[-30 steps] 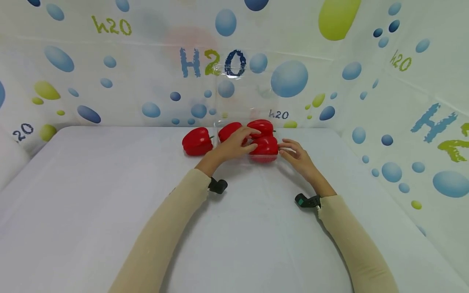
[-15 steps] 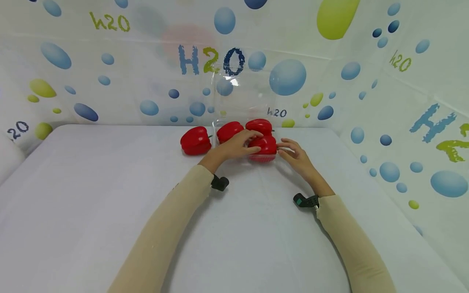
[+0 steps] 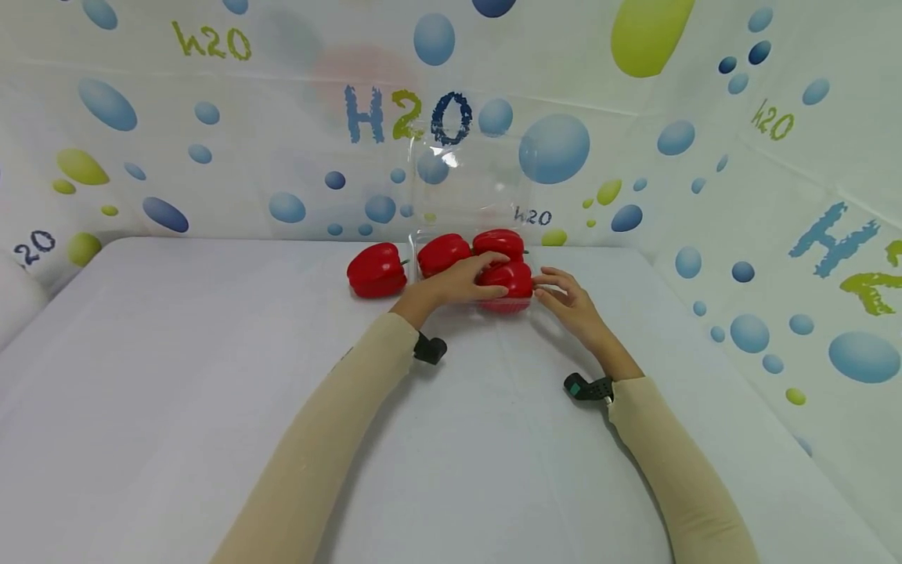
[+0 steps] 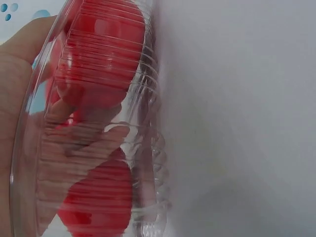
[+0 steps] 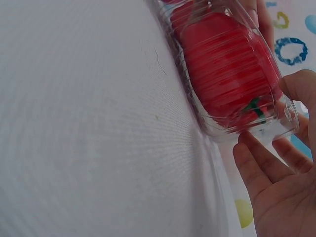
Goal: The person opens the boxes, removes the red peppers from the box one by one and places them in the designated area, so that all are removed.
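A white table (image 3: 176, 392) stands before bubble-printed walls (image 3: 211, 157). A clear ribbed plastic clamshell box (image 5: 276, 126) holds three red bell peppers (image 3: 442, 252). The left hand (image 3: 461, 283) lies loosely on them; the relaxed right hand (image 3: 571, 301) touches the box.

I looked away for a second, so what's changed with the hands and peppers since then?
Almost nothing. The left hand still rests on the near pepper in the clear container; the right hand stays at its right edge. The loose pepper hasn't moved.

Clear, ribbed plastic container (image 5: 232, 74) with glossy walls; smooth, shiny red peppers (image 3: 507, 280) inside and one beside it (image 3: 377, 270). Matt white cloth covers the table (image 3: 176, 376); the printed backdrop (image 3: 282, 117) looks like smooth sheet plastic.
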